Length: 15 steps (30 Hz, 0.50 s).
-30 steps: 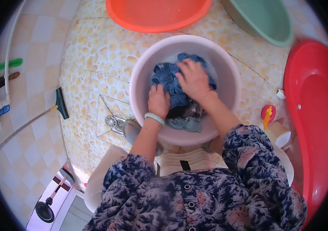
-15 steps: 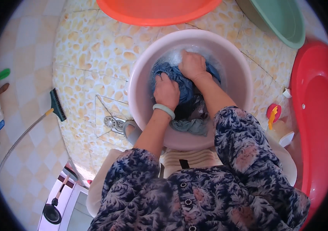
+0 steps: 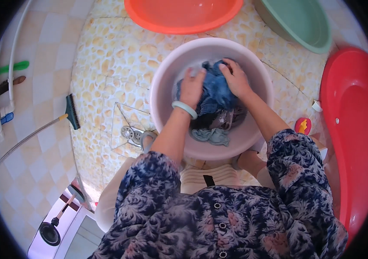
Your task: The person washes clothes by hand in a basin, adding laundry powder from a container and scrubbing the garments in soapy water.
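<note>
Blue cloth [image 3: 219,91] bunched between the two hands, inside a pale pink tub [image 3: 163,103], low in the bowl. Left hand [image 3: 191,89] at the cloth's left edge, blurred, fingers loose and apart, nothing clasped; whether the fingertips touch the cloth, cannot tell. Right hand [image 3: 237,82] on the cloth's far right side, fingers bent over it; whether it grips or only rests, cannot tell. Pale bracelet [image 3: 184,109] on the left wrist. Below the hands, toward the body: dark cloth [image 3: 210,119] against the blue, then a grey-green cloth [image 3: 212,136] near the tub's close wall. Floral sleeves [image 3: 148,177] pushed up both forearms. Beyond the hands, past the far rim: orange basin [image 3: 184,28] straight ahead, green basin [image 3: 302,21] ahead and right. Right of the right hand: round pink thing with a yellow piece [image 3: 303,125] near the tub, then a long red tub [image 3: 350,125]. Left of the left hand: metal floor drain [image 3: 132,134] just outside the rim, and farther off a long-handled brush [image 3: 72,113] by the tiled wall [image 3: 41,112].
</note>
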### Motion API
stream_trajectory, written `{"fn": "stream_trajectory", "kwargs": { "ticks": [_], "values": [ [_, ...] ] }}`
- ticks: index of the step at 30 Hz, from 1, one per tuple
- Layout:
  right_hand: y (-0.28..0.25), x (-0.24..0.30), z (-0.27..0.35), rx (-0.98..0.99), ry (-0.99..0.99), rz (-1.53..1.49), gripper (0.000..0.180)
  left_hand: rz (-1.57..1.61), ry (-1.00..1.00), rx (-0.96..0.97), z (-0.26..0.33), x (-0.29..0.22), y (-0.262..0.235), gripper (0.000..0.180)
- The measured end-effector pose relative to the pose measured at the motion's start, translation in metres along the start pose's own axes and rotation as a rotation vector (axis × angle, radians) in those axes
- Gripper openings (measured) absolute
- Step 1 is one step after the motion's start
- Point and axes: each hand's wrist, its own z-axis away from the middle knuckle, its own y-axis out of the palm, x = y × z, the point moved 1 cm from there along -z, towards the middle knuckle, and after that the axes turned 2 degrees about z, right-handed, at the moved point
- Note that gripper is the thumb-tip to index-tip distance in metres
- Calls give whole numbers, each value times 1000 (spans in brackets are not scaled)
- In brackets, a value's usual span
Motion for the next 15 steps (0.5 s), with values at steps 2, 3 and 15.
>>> {"fn": "stream_trajectory", "kwargs": {
  "ticks": [2, 3, 15],
  "values": [
    [6, -16, 9, -100, -178, 217, 47, -483, 350, -16, 14, 17, 17, 44],
    [15, -28, 21, -100, -223, 214, 47, -720, 359, 14, 32, 17, 18, 41],
    [53, -14, -29, 187, -362, 687, 31, -928, 625, -71, -29, 50, 6, 22]
  ]
}}
